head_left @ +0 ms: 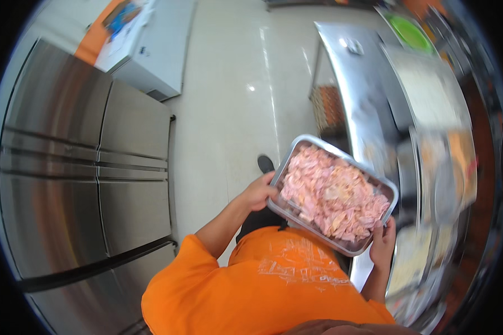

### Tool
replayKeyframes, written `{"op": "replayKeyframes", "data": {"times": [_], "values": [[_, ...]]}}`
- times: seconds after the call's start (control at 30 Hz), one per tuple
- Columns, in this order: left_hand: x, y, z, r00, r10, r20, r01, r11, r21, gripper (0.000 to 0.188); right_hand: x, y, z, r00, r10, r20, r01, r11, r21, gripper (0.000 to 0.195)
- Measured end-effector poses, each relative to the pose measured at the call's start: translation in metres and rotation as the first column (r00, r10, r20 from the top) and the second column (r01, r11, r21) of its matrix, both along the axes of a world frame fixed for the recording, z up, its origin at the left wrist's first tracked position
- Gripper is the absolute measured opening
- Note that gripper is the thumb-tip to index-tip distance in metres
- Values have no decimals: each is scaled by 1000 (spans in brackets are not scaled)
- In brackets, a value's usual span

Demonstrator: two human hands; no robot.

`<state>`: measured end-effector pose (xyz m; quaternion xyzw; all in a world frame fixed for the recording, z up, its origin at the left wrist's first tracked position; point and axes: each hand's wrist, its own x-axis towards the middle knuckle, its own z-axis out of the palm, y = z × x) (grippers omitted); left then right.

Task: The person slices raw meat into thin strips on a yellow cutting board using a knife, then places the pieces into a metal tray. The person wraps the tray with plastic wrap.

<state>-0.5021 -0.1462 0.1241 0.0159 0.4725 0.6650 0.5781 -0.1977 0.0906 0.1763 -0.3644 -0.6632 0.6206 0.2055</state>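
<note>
A rectangular metal tray (304,228) is held in front of my orange shirt, slightly turned. Pieces of raw pink meat (331,188), possibly chicken, fill most of it. My left hand (260,191) grips the tray's left side, its thumb over the rim. On the opposite side my right hand (382,240) holds the right front corner, with the fingers partly hidden beneath it. The tray's far right part overlaps the edge of the steel worktable in the picture; whether they touch I cannot tell.
A steel worktable (339,46) runs along the right, with boards and trays blurred on it. A green basin (410,33) sits at the far right. Steel refrigerator doors (134,125) line the left, beyond them a white chest freezer (159,50). Under the table stands a woven basket (327,106).
</note>
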Motion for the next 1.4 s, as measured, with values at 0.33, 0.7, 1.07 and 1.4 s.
{"op": "replayKeyframes", "data": {"times": [0.33,0.7,1.07,1.4], "values": [[150,-58,-106,829,512,-227,-547,826,-136,56,89,62,-244,997,76,-1,-66,854,-516,35],[219,-23,-161,458,813,-359,-817,545,190,64,317,129,-578,430,506,748,-440,841,-316,32],[260,14,-104,355,925,-137,-807,377,455,75,-52,377,-286,980,96,-175,-110,992,-69,28],[251,-9,-129,447,876,-183,-754,479,449,62,15,279,-186,754,439,-488,-222,870,440,22]]}}
